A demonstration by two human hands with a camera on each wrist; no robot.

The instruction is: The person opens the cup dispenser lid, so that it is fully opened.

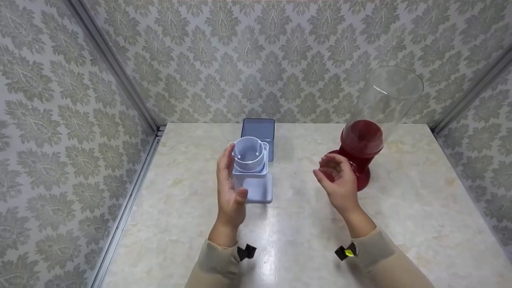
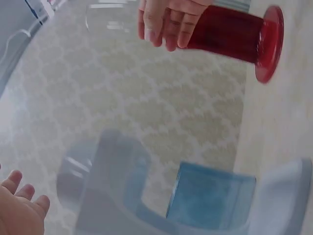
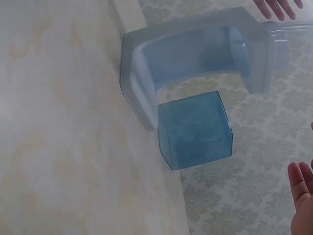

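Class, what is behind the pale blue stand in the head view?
A translucent blue box; its upper part and right edge show. The pale blue stand and its round cup cover the box's lower left part.

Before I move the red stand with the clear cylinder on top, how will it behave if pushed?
The red stand may tip if pushed high, since the tall clear cylinder rises well above its foot. Its smooth, glossy surface could be slippery to grip. The cylinder's thin, transparent wall looks stiff, perhaps fragile.

two stands (image 1: 260,192) (image 1: 362,154), one box (image 1: 258,128), one cup (image 1: 250,165), one cylinder (image 1: 394,106)
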